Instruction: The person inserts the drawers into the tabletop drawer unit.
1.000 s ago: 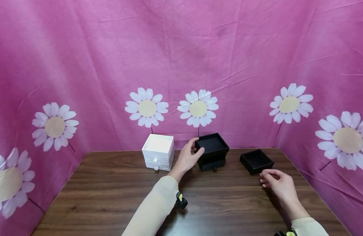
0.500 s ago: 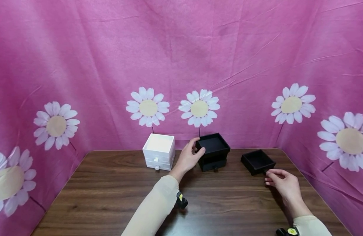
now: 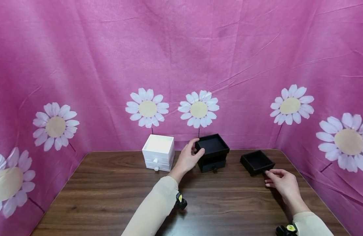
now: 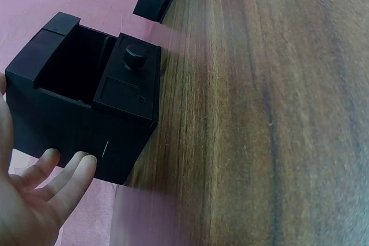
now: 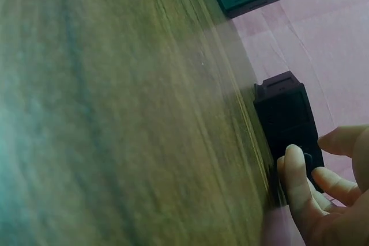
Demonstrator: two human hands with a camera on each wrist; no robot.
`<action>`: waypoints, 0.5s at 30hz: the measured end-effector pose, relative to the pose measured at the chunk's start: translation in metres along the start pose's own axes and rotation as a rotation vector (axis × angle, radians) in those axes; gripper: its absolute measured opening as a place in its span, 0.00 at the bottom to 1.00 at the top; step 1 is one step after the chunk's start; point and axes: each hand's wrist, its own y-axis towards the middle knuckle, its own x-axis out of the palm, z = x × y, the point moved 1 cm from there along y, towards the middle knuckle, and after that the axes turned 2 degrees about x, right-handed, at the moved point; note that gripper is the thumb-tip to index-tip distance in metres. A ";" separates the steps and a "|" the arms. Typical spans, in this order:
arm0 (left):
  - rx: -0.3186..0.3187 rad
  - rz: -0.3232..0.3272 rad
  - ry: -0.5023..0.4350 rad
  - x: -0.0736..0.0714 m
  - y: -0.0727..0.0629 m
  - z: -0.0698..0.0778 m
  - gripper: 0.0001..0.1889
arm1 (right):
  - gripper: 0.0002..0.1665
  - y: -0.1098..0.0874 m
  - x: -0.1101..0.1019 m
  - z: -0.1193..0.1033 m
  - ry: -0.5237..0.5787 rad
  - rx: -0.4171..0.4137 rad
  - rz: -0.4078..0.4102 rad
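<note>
A small black drawer cabinet [image 3: 212, 152] stands at the back of the table, with a dark gap above its lower drawer [image 4: 130, 82]. My left hand [image 3: 187, 159] holds its upper left side, thumb at the top rim and fingers along the side wall. A separate black drawer [image 3: 257, 162] sits to the right, hollow side up. My right hand [image 3: 283, 185] pinches this drawer at its front, where the knob is; the right wrist view shows thumb and fingers [image 5: 295, 168] around that spot, the knob mostly hidden behind them.
A white drawer cabinet [image 3: 158, 152] with two round knobs stands left of the black one. All stand on a wood-grain table [image 3: 217, 200]. A pink cloth [image 3: 175, 59] printed with large daisies hangs behind and at both sides.
My right hand has shifted slightly right along the drawer's front, from its near edge to the knob. My left hand and the black cabinet have stayed put.
</note>
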 end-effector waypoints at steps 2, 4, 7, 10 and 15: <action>0.001 -0.002 -0.001 0.000 0.000 0.000 0.31 | 0.26 0.002 0.000 0.001 -0.025 0.003 0.002; 0.002 -0.002 -0.001 0.000 0.000 -0.001 0.31 | 0.27 0.004 0.000 0.001 -0.045 0.005 0.005; 0.002 -0.001 -0.001 0.000 0.000 -0.001 0.31 | 0.27 0.006 -0.001 0.003 -0.056 0.006 -0.009; 0.001 -0.001 -0.004 0.000 0.000 -0.001 0.31 | 0.26 0.009 -0.001 0.003 -0.050 0.010 -0.032; -0.001 -0.003 -0.006 0.000 0.000 -0.001 0.31 | 0.27 0.014 -0.003 0.002 -0.061 0.013 -0.091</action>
